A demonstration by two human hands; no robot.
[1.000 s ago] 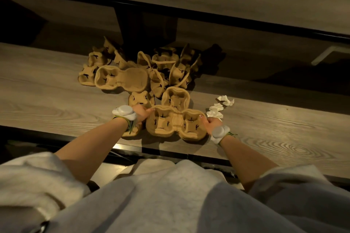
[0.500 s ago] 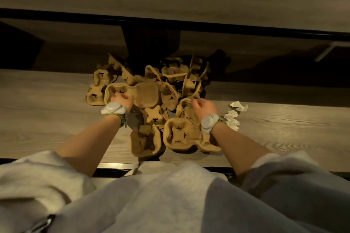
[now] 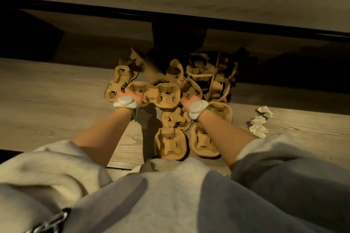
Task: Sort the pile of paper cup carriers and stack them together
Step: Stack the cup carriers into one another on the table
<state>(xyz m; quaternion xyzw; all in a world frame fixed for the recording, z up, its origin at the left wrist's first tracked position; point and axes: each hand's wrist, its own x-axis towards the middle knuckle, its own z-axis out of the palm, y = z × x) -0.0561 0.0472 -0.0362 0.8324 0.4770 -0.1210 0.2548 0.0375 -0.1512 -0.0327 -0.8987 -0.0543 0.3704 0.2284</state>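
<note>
Both hands grip 1 cup carrier (image 3: 161, 95): left hand (image 3: 130, 95) closed on its 9 o'clock end, right hand (image 3: 189, 100) on its 3 o'clock end, above the pile (image 3: 200, 73) on the worktop (image 3: 47, 100).

Far carriers (image 3: 212, 73) lost in shadow

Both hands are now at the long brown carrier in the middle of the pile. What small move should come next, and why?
Probably lift the long brown pulp cup carrier toward the body. The left hand and right hand grip its two ends, and two single brown carriers already lie nearer, where stacking could start.
</note>
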